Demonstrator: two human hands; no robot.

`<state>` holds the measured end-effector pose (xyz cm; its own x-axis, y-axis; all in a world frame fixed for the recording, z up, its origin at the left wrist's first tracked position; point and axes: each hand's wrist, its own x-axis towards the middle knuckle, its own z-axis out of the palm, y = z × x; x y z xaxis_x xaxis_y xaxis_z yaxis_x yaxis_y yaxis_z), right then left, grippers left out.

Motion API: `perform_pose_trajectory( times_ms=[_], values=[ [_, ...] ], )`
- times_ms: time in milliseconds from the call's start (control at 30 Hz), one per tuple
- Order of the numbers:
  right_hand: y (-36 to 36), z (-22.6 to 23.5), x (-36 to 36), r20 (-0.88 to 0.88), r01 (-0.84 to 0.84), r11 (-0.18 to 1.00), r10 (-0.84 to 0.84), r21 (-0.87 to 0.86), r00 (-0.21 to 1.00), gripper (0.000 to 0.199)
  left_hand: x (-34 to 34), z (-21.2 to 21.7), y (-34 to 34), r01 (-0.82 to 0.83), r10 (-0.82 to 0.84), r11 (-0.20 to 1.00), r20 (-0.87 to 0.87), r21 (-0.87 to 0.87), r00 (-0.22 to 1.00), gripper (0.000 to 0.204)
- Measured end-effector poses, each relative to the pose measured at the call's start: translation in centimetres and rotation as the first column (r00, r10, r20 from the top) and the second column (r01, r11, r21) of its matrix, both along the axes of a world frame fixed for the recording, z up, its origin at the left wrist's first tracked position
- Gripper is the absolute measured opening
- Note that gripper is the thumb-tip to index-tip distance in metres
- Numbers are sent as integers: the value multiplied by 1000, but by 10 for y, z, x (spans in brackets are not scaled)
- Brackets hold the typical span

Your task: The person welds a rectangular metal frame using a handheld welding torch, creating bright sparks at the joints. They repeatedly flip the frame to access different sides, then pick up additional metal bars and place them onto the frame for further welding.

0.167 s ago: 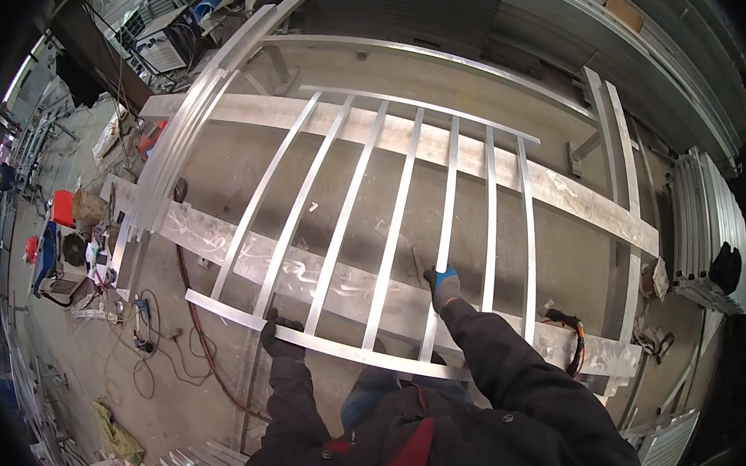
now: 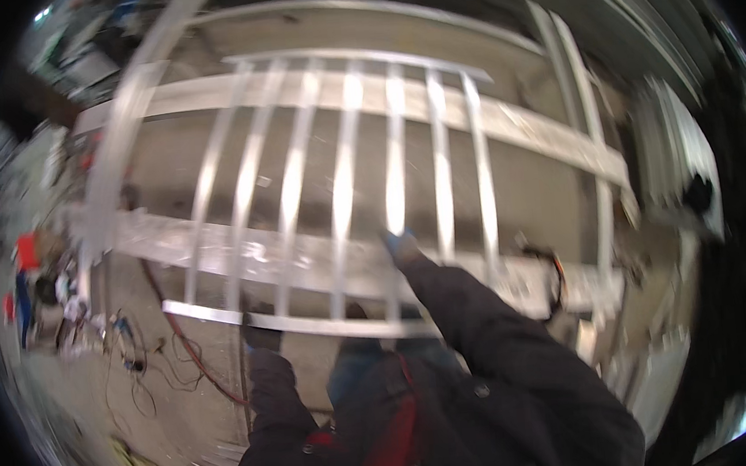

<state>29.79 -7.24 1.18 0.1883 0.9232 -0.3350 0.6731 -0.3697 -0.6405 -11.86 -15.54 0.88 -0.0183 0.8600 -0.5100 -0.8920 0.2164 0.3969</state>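
A silvery metal railing panel [image 2: 346, 182], with several slats between two long rails, lies across two wide metal beams [image 2: 183, 94]. My gloved left hand [image 2: 263, 335] is closed round the near rail [image 2: 337, 328], left of its middle. My right hand [image 2: 402, 246], in a glove with blue on it, is wrapped round one slat [image 2: 397, 178], in its lower half. Both hands are smeared by motion, and their fingers are partly hidden.
At left, long metal bars [image 2: 118, 158] lie across the beams. A red hose [image 2: 179, 343] and loose cables [image 2: 141, 373] trail over the floor. Stacked pale profiles [image 2: 679, 131] stand at right, with a dark glove-like thing [image 2: 698, 194] on them. An orange-black cable loop [image 2: 556, 279] is near the beam.
The whole picture has turned slightly and shifted up and left, with blur, as my head moved. Both hands keep their places on the panel, which still rests on the beams.
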Motion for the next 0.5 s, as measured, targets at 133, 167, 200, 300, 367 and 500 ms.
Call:
perform_pose_trajectory(
  times_ms=[133, 167, 200, 300, 367, 500],
  values=[
    [-24, 22, -1, -63, 104, 971, -120, -216, 991, 72, -34, -47, 5, 171, -191, 942, -44, -289, 981, 38],
    [-35, 35, 5, -51, 77, 980, -88, -182, 995, 70, -35, -62, 11, 135, -156, 909, -21, -395, 988, 40],
    [-54, 48, 7, -61, 20, 974, -34, -226, 998, 69, -43, -74, 9, 95, -120, 865, -20, -492, 993, 43],
    [-119, 91, 51, -206, 92, 963, -147, -254, 968, 53, -49, -113, 17, 14, -76, 827, -87, -561, 993, 49],
    [-170, 105, 90, -119, 194, 960, -221, -203, 968, 47, -53, -132, 18, -53, 10, 830, -81, -555, 997, 59],
    [-255, 108, 232, 211, 438, 885, -404, -154, 890, 42, -46, -146, 8, 524, -696, 672, 205, 523, 688, 78]
  ],
)
